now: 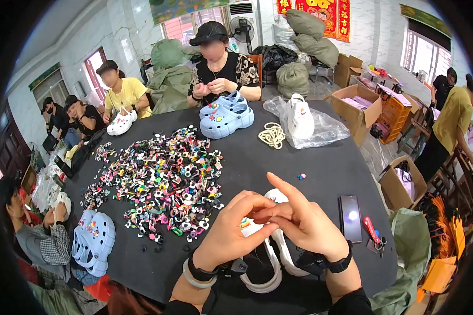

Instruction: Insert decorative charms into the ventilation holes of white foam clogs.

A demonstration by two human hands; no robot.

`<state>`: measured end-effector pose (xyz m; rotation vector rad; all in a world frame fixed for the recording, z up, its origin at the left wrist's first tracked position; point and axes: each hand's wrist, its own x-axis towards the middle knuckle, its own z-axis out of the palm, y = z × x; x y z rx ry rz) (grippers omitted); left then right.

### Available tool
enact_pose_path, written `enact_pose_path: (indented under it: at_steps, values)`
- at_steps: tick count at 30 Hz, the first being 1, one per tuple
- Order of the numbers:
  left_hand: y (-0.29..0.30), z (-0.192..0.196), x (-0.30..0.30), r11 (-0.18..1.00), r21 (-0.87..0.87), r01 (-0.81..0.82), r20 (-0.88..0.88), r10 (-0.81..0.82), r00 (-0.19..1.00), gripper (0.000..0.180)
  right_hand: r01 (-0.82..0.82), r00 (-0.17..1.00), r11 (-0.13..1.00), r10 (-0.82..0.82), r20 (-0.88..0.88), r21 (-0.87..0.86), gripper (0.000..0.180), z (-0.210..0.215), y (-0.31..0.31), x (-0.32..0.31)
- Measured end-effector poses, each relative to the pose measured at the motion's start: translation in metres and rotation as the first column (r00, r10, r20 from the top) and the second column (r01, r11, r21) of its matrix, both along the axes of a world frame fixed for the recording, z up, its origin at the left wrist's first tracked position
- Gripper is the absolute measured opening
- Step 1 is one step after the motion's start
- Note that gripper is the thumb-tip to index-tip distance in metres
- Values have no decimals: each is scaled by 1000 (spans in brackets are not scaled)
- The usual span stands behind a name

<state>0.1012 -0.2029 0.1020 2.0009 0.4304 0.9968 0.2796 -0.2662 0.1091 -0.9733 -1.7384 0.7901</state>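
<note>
Pale blue clogs [93,242] are set at the left of the dark bench [328,170], beside heaped colourful charms [165,184]. The fingers of the left hand [237,226] are brought together with those of the right hand [312,224] above white clogs [263,287]; whether anything is pinched cannot be told. Farther right, a phone [350,218] and red key fob [371,230] are laid.

Left hand [235,224] and right hand [311,224] meet, fingers touching, above white clogs [263,287] on the black table [247,168]. Can't tell if anything's pinched. Charm pile [165,184] left of the hands, light-blue clogs [93,244] at the left edge. Phone [350,219] right, keys with red fob [371,230] just beside it. Coiled cord [271,136] farther back, near clear plastic [328,128]. Co-worker [223,73] across, hands together.
</note>
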Motion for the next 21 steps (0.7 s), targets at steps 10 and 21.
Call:
enact_pose_path:
  at_steps: [10,21]
  values:
    - [8,-3,-2,969,210,-129,64,118,991,18,-29,999,995,24,-49,-95,78,-5,0,2]
    - [10,6,-6,855,491,-168,74,151,986,20,-104,983,989,86,-161,-107,69,-2,1,-1]
